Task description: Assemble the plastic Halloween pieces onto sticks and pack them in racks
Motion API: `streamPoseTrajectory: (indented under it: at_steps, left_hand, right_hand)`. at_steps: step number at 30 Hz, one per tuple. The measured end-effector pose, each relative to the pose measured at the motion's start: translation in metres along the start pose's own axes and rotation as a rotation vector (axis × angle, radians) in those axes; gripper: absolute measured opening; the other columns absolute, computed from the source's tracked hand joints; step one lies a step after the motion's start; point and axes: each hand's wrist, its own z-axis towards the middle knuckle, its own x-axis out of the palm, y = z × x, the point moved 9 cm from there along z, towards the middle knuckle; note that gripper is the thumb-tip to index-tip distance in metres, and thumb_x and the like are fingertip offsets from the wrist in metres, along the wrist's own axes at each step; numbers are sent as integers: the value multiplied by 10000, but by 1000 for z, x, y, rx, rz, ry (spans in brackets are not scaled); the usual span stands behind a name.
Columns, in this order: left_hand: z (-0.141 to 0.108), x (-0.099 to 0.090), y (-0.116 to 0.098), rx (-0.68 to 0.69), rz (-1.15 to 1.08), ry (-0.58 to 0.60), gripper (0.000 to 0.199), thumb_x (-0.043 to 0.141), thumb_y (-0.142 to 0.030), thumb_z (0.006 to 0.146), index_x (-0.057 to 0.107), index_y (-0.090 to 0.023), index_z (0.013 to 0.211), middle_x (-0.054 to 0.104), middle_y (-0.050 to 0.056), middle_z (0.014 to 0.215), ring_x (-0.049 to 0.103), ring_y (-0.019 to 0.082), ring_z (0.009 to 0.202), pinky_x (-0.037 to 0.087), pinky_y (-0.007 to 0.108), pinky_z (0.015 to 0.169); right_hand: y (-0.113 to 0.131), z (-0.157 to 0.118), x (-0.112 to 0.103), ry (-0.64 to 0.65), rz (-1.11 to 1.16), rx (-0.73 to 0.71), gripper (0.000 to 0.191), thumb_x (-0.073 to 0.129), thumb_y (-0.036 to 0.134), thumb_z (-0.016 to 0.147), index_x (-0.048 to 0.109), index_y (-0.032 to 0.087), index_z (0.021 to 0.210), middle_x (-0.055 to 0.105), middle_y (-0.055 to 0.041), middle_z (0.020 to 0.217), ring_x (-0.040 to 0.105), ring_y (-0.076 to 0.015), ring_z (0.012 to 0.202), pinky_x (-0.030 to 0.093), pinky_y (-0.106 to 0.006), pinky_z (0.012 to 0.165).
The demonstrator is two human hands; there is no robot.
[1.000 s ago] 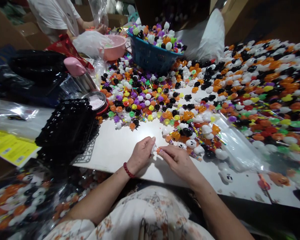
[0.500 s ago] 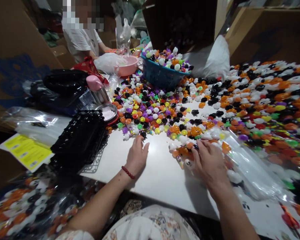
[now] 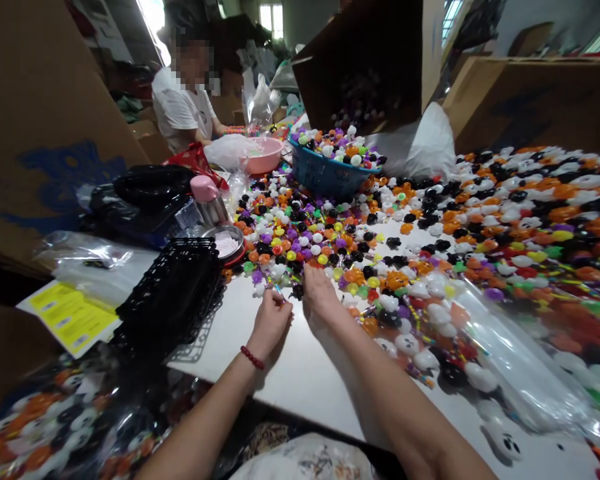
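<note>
My left hand [image 3: 273, 320], with a red bead bracelet at its wrist, is closed in a pinch just over the white tabletop [image 3: 290, 373]. Between its thumb and fingers is a thin colourful stick [image 3: 279, 291], its far end pointing at the pile. Just to the right, my right hand [image 3: 320, 291] reaches to the near edge of a pile of small colourful Halloween-style pieces [image 3: 307, 237]. Its fingers are bent together there; the back of the hand hides what they grip. A black piece [image 3: 297, 292] lies between the two hands.
Black plastic baskets [image 3: 173, 287] stand at left beside a round metal tin [image 3: 227, 243] and a pink-lidded flask [image 3: 207, 197]. A filled blue basket [image 3: 325, 175] is behind the pile. Clear plastic bags [image 3: 515, 353] lie at right. A co-worker [image 3: 183, 113] sits at far left.
My right hand has moved left and forward from the pieces at right to the pile edge by my left hand. My left hand now pinches a thin stick. The view has tilted up.
</note>
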Motion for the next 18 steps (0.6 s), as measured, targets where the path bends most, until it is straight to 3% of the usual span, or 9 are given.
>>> streamPoseTrajectory:
  at_steps: [2, 4, 10, 12, 15, 18]
  left_hand:
    - [-8, 6, 7, -159, -379, 111, 377, 632, -212, 767, 419, -236, 1077, 587, -26, 791, 677, 181, 718, 554, 335, 682]
    - [-16, 9, 6, -240, -600, 180, 587, 688, -190, 726, 396, -249, 1231, 609, -30, 821, 711, 181, 765, 569, 320, 730]
    - [-27, 14, 9, -287, -726, 218, 812, 755, -192, 720, 332, -257, 1410, 646, -13, 862, 730, 193, 832, 568, 285, 752]
    - [-31, 23, 8, -287, -693, 250, 788, 739, -261, 769, 323, -242, 1438, 670, 10, 889, 713, 173, 798, 555, 275, 732]
    - [-40, 41, -9, -205, -529, 366, 576, 697, -355, 823, 508, -193, 1341, 697, 73, 1025, 679, 176, 889, 530, 273, 783]
    - [-51, 57, -35, -68, -372, 502, 328, 647, -388, 861, 666, -190, 1121, 663, 89, 1197, 597, 219, 1135, 471, 289, 955]
  right_hand:
    - [-5, 4, 4, -11, 45, 24, 496, 411, 28, 832, 508, 62, 1318, 637, -195, 1113, 559, -292, 1018, 454, -419, 929]
    - [-11, -1, 0, -37, 92, 71, 446, 387, 61, 861, 515, 80, 1288, 622, -190, 1119, 562, -284, 1010, 466, -414, 903]
    - [-16, -57, -36, -81, 220, 221, 219, 409, 175, 879, 564, 189, 1033, 601, -41, 799, 574, -211, 715, 502, -328, 630]
    - [-5, -78, -46, -64, 323, 160, 285, 466, 141, 824, 584, 195, 1077, 630, -58, 935, 613, -209, 839, 532, -333, 723]
    - [12, -99, -49, 1, 371, 10, 636, 462, 14, 723, 537, 227, 1318, 519, -105, 1382, 552, -224, 1212, 482, -366, 991]
    - [10, -108, -45, 56, 346, -9, 741, 438, -28, 682, 497, 235, 1372, 494, -100, 1451, 511, -228, 1294, 444, -379, 1054]
